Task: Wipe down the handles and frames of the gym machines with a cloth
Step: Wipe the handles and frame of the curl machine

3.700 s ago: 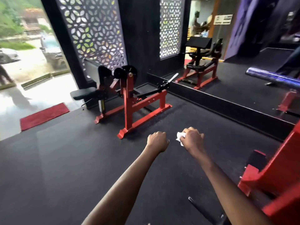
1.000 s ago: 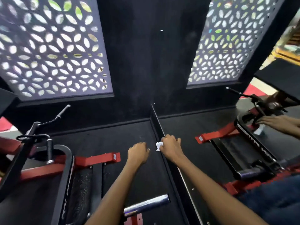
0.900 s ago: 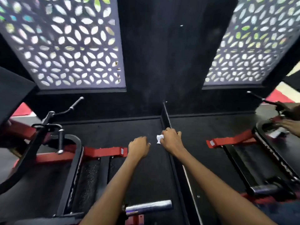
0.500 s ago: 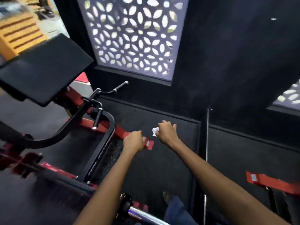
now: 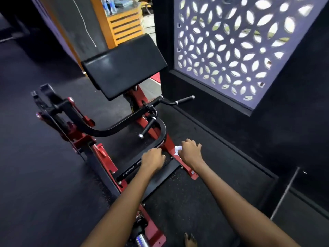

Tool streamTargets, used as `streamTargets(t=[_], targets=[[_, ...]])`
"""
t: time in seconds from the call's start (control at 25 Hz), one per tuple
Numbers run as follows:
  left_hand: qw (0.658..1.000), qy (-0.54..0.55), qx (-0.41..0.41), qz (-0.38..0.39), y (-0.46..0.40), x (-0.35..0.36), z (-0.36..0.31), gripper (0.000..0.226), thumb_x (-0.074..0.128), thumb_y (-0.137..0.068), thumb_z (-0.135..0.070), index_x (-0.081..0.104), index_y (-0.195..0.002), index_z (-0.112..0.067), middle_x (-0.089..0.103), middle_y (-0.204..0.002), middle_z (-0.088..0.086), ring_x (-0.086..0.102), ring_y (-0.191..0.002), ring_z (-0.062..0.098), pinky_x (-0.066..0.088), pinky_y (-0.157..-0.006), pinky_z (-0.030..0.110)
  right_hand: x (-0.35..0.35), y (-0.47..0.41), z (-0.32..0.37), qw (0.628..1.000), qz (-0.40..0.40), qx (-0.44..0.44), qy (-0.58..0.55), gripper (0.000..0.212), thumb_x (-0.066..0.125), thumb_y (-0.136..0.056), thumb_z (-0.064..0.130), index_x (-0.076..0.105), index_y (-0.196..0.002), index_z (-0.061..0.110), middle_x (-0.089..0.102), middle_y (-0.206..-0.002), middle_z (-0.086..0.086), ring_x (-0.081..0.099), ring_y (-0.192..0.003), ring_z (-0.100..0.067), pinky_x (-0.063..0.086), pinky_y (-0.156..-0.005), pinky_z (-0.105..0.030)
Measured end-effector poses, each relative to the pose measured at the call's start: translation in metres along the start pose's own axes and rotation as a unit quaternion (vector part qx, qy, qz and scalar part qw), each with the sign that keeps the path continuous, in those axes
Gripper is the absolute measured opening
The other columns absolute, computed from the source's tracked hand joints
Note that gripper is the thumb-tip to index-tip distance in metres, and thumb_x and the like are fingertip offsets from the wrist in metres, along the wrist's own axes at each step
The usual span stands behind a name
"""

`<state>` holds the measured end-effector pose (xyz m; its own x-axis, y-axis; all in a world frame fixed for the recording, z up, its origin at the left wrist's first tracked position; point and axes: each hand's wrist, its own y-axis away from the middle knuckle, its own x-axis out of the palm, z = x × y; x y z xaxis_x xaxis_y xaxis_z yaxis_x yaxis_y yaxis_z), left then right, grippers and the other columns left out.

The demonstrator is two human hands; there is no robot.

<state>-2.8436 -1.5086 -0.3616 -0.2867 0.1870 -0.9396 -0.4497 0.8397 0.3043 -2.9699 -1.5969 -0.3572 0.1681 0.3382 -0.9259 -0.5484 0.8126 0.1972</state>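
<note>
Over red frame rail (image 5: 170,147) of preacher-curl machine: right hand (image 5: 190,152) clenched on small white cloth (image 5: 178,150), left hand (image 5: 153,158) fisted, empty; best pressed flat, drawn lengthwise along rail, 1 firm pass each.

A single wide-angle view, worn on the head, looks forward and steeply down along both outstretched arms. The red gym machine (image 5: 99,155) lies close below, running toward 11 o'clock; the patterned window screen (image 5: 236,49) fills 1 o'clock
</note>
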Motion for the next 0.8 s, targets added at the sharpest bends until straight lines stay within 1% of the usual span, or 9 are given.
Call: streamTargets(t=[0.12, 0.2, 0.4, 0.56, 0.64, 0.68, 0.72, 0.76, 0.8], targets=[[1.000, -0.011, -0.019, -0.001, -0.004, -0.009, 0.009, 0.034, 0.043, -0.098, -0.032, 0.057, -0.121, -0.011, 0.059, -0.127, 0.009, 0.055, -0.116, 0.028, 0.044, -0.091, 0.039, -0.004, -0.011, 0.017, 1.000, 0.000, -0.020, -0.004, 0.021, 0.049, -0.090, 0.019, 0.059, -0.104, 0.005, 0.054, -0.116, -0.010, 0.046, -0.114, -0.031, 0.029, -0.101, -0.049], [0.999, -0.012, -0.029, -0.008, -0.001, -0.012, 0.019, 0.033, 0.043, -0.098, -0.031, 0.056, -0.121, -0.011, 0.059, -0.126, 0.010, 0.055, -0.116, 0.028, 0.044, -0.091, 0.039, -0.005, -0.009, 0.030, 0.999, 0.003, -0.032, -0.005, 0.021, 0.049, -0.090, 0.017, 0.059, -0.104, 0.006, 0.054, -0.116, -0.010, 0.046, -0.114, -0.031, 0.028, -0.102, -0.051], [0.997, 0.034, -0.062, -0.028, 0.007, 0.001, 0.038, 0.031, 0.042, -0.098, -0.030, 0.056, -0.117, -0.010, 0.060, -0.124, 0.009, 0.056, -0.114, 0.028, 0.045, -0.089, 0.039, -0.005, -0.006, 0.051, 0.996, 0.016, -0.077, 0.029, 0.023, 0.046, -0.090, 0.018, 0.059, -0.104, 0.005, 0.053, -0.116, -0.011, 0.045, -0.114, -0.032, 0.027, -0.102, -0.051], [0.992, 0.068, -0.097, -0.032, -0.011, 0.007, 0.045, 0.029, 0.044, -0.098, -0.029, 0.057, -0.116, -0.011, 0.061, -0.122, 0.009, 0.058, -0.112, 0.027, 0.046, -0.087, 0.038, 0.001, -0.039, 0.051, 0.994, 0.037, -0.103, 0.021, 0.023, 0.048, -0.087, 0.016, 0.059, -0.103, 0.005, 0.054, -0.112, -0.011, 0.047, -0.111, -0.031, 0.030, -0.101, -0.049], [0.990, 0.097, -0.097, -0.030, -0.032, 0.007, 0.046, 0.029, 0.047, -0.098, -0.026, 0.055, -0.122, -0.012, 0.059, -0.127, 0.008, 0.056, -0.116, 0.028, 0.045, -0.090, 0.038, 0.010, -0.067, 0.049, 0.993, 0.057, -0.106, -0.010, 0.021, 0.049, -0.085, 0.018, 0.059, -0.098, 0.005, 0.056, -0.108, -0.010, 0.049, -0.107, -0.030, 0.032, -0.099, -0.048], [0.985, 0.146, -0.090, -0.024, -0.047, 0.008, 0.045, 0.034, 0.050, -0.097, -0.021, 0.051, -0.130, -0.013, 0.056, -0.131, 0.008, 0.053, -0.120, 0.027, 0.044, -0.093, 0.037, 0.014, -0.086, 0.048, 0.991, 0.075, -0.105, -0.027, 0.021, 0.051, -0.084, 0.020, 0.060, -0.096, 0.006, 0.057, -0.106, -0.010, 0.051, -0.104, -0.030, 0.035, -0.098, -0.047], [0.971, 0.226, -0.081, -0.016, -0.063, 0.008, 0.042, 0.043, 0.054, -0.095, -0.013, 0.047, -0.137, -0.013, 0.054, -0.136, 0.008, 0.052, -0.124, 0.025, 0.042, -0.097, 0.034, 0.017, -0.106, 0.046, 0.989, 0.099, -0.103, -0.045, 0.020, 0.052, -0.083, 0.022, 0.061, -0.094, 0.008, 0.060, -0.104, -0.010, 0.054, -0.101, -0.030, 0.038, -0.095, -0.044], [0.945, 0.319, -0.073, -0.009, -0.078, 0.007, 0.038, 0.052, 0.057, -0.091, -0.003, 0.043, -0.141, -0.012, 0.053, -0.137, 0.009, 0.052, -0.124, 0.021, 0.041, -0.099, 0.028, 0.018, -0.125, 0.044, 0.984, 0.129, -0.101, -0.071, 0.020, 0.054, -0.082, 0.023, 0.063, -0.093, 0.009, 0.063, -0.102, -0.011, 0.056, -0.097, -0.029, 0.043, -0.090, -0.040], [0.916, 0.395, -0.068, -0.008, -0.091, 0.008, 0.033, 0.059, 0.059, -0.087, 0.006, 0.042, -0.141, -0.009, 0.056, -0.133, 0.010, 0.056, -0.117, 0.013, 0.042, -0.095, 0.021, 0.017, -0.142, 0.040, 0.976, 0.157, -0.105, -0.110, 0.018, 0.057, -0.083, 0.022, 0.064, -0.094, 0.010, 0.065, -0.099, -0.012, 0.059, -0.091, -0.027, 0.046, -0.081, -0.033]])
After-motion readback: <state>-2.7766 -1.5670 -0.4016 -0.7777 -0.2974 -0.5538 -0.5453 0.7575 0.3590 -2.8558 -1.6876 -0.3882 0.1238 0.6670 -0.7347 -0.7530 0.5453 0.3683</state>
